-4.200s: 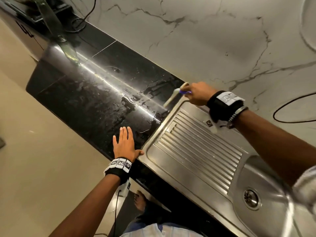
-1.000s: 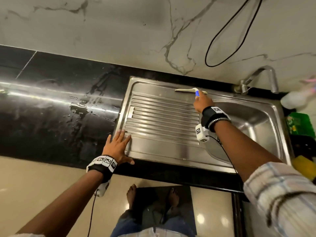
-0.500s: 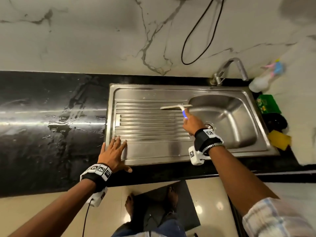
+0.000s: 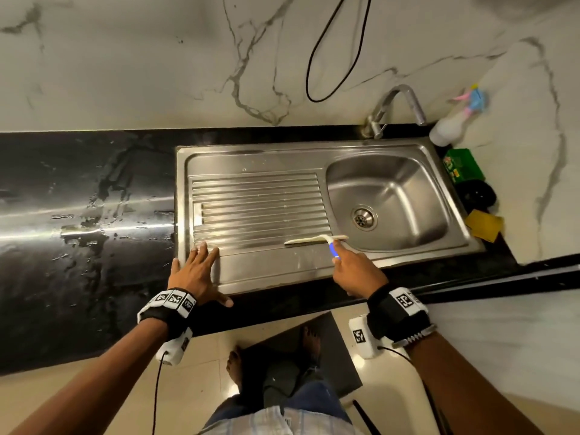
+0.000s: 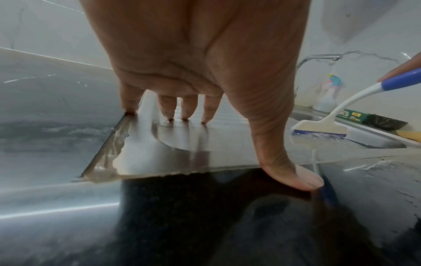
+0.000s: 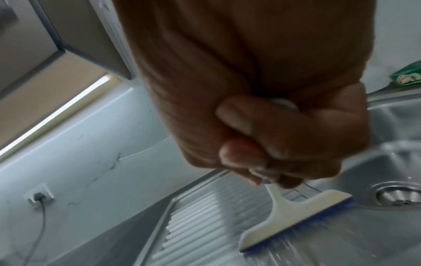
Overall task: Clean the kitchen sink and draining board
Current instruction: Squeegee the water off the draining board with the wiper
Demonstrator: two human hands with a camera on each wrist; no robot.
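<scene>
A steel sink unit lies in the black counter: ribbed draining board (image 4: 257, 208) on the left, basin (image 4: 389, 199) with drain (image 4: 364, 218) on the right. My right hand (image 4: 354, 271) grips the blue handle of a white squeegee (image 4: 315, 240), whose blade rests on the board's near right part, beside the basin (image 6: 296, 223). My left hand (image 4: 196, 271) lies flat with straight fingers (image 5: 184, 108) on the board's near left corner, its thumb (image 5: 293, 176) on the counter edge.
A tap (image 4: 395, 108) stands behind the basin. Right of the sink sit a spray bottle (image 4: 452, 127), a green packet (image 4: 463, 166), a black scrubber (image 4: 478, 194) and a yellow sponge (image 4: 485, 226). The black counter (image 4: 78, 221) on the left is wet. A black cable (image 4: 332, 51) hangs on the marble wall.
My right hand has drawn the squeegee from the board's far edge toward the near edge. The left hand stays flat on the near left corner. My view has swung to face the sink.
</scene>
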